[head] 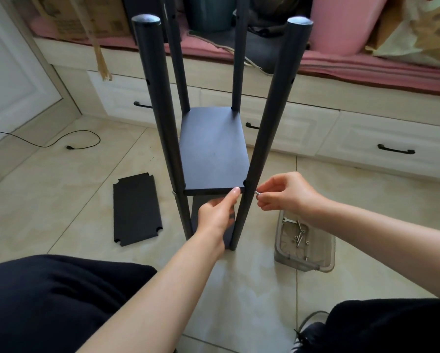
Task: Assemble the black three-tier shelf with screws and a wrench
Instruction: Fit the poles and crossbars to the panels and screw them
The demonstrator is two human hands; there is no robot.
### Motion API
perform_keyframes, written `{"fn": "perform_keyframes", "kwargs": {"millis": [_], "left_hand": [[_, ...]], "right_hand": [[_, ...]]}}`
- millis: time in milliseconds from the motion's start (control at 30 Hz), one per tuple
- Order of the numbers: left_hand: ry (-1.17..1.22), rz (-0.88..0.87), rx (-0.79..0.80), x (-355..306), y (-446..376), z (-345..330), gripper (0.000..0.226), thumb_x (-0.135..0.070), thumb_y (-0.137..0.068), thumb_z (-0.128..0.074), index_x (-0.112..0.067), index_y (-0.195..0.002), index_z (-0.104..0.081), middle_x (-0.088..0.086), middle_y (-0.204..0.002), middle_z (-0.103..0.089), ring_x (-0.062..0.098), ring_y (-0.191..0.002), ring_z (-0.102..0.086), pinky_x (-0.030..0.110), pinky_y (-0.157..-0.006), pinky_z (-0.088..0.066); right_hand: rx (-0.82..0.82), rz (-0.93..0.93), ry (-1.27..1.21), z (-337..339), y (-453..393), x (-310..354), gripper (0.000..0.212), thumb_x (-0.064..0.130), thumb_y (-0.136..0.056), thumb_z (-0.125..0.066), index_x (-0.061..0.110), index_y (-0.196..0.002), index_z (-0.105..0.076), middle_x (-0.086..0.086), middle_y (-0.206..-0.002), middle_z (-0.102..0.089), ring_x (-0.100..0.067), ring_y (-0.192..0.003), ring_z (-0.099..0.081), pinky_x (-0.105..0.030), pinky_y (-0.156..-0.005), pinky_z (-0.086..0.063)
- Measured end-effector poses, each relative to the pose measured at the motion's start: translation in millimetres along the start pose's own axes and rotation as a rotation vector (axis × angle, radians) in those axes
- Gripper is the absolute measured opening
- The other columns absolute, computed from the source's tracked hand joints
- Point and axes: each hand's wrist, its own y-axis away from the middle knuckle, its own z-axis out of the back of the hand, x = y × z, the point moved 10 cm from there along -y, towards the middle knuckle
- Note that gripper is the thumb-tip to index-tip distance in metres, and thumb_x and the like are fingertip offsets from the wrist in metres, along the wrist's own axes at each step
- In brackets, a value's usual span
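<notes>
The tiled floor (239, 289) carries everything, and the landmark on it is the black shelf frame (213, 149), standing upright in the middle of the view. Behind the frame runs a white drawer unit (366, 133) with black handles, topped by a pink cushion (346, 24).

The frame has four round black poles; the two near ones rise toward the camera, the two far ones stand behind the mounted shelf board (213, 151), which sits level between all four. A second board shows dimly lower down, beneath the first.

To the left of the frame a loose shelf board (136, 208) lies flat on the floor, its corners notched. Farther left a black cable (60, 141) trails across the tiles.

To the right of the frame, close to the near right pole (262, 138), sits a clear plastic tray (304, 244) holding loose screws and a small wrench (289, 220).

The left hand (217, 212) reaches under the mounted board at the frame's near edge, thumb pressed up against the board's front edge, the other fingers hidden below it.

The right hand (285, 193) is just beside the near right pole, its fingers curled, thumb and forefinger pinching a small silver screw (256, 192) whose tip is at the pole, level with the board.
</notes>
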Motion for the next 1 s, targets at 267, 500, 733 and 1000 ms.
{"fn": "perform_keyframes", "kwargs": {"millis": [267, 500, 733, 1000], "left_hand": [[0.343, 0.000, 0.087, 5, -16, -26, 0.007, -0.020, -0.092, -0.071, -0.014, -0.090, -0.074, 0.004, -0.092, -0.076, 0.013, -0.078, -0.072, 0.016, -0.056, -0.053], [0.313, -0.028, 0.130, 6, -26, -28, 0.010, -0.019, -0.091, -0.069, -0.014, -0.084, -0.074, 0.008, -0.089, -0.077, 0.017, -0.074, -0.073, 0.018, -0.058, -0.054], [0.287, -0.056, 0.182, 6, -28, -30, 0.014, -0.020, -0.095, -0.064, -0.009, -0.099, -0.072, 0.014, -0.103, -0.076, 0.020, -0.087, -0.073, 0.019, -0.062, -0.054], [0.268, -0.065, 0.193, 8, -30, -29, 0.021, -0.024, -0.095, -0.066, -0.007, -0.103, -0.073, 0.011, -0.101, -0.077, 0.018, -0.083, -0.075, 0.018, -0.061, -0.054]], "right_hand": [[-0.002, 0.005, -0.067, 1, 0, -4, 0.011, -0.006, -0.083, -0.073, 0.004, -0.082, -0.068, -0.014, -0.078, -0.073, -0.021, -0.073, -0.075, -0.025, -0.068, -0.060], [-0.033, 0.006, -0.137, 2, 4, -10, 0.014, -0.006, -0.078, -0.077, 0.002, -0.086, -0.069, -0.016, -0.081, -0.075, -0.023, -0.079, -0.075, -0.024, -0.070, -0.058], [-0.050, 0.045, -0.108, 1, 2, -5, 0.012, -0.005, -0.080, -0.076, 0.004, -0.083, -0.068, -0.010, -0.072, -0.075, -0.024, -0.076, -0.075, -0.021, -0.067, -0.058], [-0.063, 0.137, 0.045, 6, -2, 4, 0.013, -0.002, -0.080, -0.077, 0.007, -0.077, -0.068, -0.008, -0.070, -0.074, -0.024, -0.072, -0.075, -0.027, -0.066, -0.060]]}}
